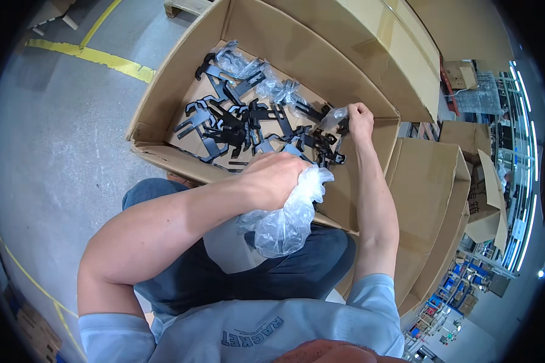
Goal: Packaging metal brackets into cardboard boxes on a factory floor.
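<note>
My left hand (274, 181) is closed around the gathered top of a crumpled clear plastic bag (281, 233), which hangs over my lap. Over the right side of a big cardboard box (191, 66), my right hand (360, 123) pinches another clear plastic bag (335, 117). Dark parts lie right beside that bag; whether any sit inside it, I cannot tell. Many black flat brackets (224, 127) with forked, hooked ends lie jumbled on the box floor. Along the far side of the pile, more clear plastic wrap (278, 89) covers some of them. My left forearm hides part of the near box wall.
A large closed carton (399, 48) stands behind the box. To the right is another cardboard box (427, 181), with an open carton (487, 202) beyond it. Yellow floor lines (103, 59) run at the left, and a wooden pallet (184, 7) shows at the top.
</note>
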Motion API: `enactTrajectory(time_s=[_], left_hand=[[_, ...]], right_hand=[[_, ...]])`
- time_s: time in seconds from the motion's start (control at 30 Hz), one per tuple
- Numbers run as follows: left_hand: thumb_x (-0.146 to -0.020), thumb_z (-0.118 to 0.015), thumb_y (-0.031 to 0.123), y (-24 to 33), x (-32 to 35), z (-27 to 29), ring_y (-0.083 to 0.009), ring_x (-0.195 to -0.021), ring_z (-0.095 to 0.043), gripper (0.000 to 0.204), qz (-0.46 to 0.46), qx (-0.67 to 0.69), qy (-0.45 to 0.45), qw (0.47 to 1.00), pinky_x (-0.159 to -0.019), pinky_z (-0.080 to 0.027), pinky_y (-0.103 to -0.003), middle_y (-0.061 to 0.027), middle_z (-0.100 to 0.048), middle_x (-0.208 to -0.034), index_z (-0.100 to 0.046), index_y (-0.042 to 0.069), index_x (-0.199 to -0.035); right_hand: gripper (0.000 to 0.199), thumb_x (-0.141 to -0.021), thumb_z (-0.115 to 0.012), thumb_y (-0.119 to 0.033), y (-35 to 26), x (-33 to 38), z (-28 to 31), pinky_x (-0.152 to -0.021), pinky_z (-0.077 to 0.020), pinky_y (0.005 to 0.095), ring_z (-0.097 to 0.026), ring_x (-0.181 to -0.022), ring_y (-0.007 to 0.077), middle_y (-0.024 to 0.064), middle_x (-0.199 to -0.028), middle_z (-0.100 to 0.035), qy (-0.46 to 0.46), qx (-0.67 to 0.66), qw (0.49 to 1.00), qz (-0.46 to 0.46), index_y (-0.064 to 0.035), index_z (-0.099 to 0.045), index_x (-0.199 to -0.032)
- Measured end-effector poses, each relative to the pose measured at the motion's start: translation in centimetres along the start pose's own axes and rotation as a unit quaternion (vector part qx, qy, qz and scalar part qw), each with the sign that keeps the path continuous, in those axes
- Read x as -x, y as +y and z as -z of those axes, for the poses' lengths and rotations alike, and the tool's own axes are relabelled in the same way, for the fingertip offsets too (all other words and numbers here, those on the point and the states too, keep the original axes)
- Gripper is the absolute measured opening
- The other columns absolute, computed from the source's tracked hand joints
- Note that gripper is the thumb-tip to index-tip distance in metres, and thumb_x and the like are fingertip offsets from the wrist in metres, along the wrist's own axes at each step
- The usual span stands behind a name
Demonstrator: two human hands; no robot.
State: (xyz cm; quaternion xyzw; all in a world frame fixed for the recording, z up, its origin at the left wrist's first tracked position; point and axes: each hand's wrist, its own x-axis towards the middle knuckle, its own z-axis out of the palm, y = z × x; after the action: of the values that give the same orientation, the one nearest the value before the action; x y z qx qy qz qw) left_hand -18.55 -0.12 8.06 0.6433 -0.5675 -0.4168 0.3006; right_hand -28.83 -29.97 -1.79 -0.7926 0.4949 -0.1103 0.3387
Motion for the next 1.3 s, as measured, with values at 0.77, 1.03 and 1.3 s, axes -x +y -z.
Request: enactTrajectory(time_s=[0.77,1.03,1.3], left_hand=[[-0.082,-0.058,0.015,1.6,2.2,-2.1,-0.0311,-0.077,-0.064,0.019,-0.125,0.052,0.12,0.983,-0.074,-0.05,-0.042,-0.0102,-0.065,-0.09,-0.065,0.006,-0.097],[-0.08,-0.057,0.011,0.9,1.5,-1.2,-0.0343,-0.075,-0.063,0.02,-0.097,0.06,0.101,0.988,-0.07,-0.05,-0.042,-0.0128,-0.065,-0.086,-0.066,0.004,-0.096],[-0.079,-0.056,0.009,1.0,1.6,-1.1,-0.0348,-0.076,-0.064,0.022,-0.098,0.049,0.097,0.989,-0.07,-0.05,-0.041,-0.0134,-0.066,-0.086,-0.066,0.004,-0.097]], right_hand=[[0.035,-0.089,-0.058,-0.025,-1.4,-5.1,-13.6,-0.082,-0.0513,0.0407,-0.065,-0.088,0.0328,0.0146,-0.105,-0.07,-0.139,0.263,0.946,0.128,-0.0034,-0.066,-0.115],[0.031,-0.088,-0.06,-0.026,2.2,-3.1,-11.2,-0.084,-0.0502,0.0428,-0.065,-0.096,0.035,0.0168,-0.109,-0.07,-0.113,0.197,0.969,0.094,-0.0083,-0.069,-0.111],[0.033,-0.087,-0.062,-0.03,1.7,-3.1,-9.7,-0.083,-0.0505,0.0417,-0.066,-0.092,0.0336,0.0156,-0.099,-0.071,-0.036,0.101,0.99,0.091,-0.0034,-0.07,-0.104]])
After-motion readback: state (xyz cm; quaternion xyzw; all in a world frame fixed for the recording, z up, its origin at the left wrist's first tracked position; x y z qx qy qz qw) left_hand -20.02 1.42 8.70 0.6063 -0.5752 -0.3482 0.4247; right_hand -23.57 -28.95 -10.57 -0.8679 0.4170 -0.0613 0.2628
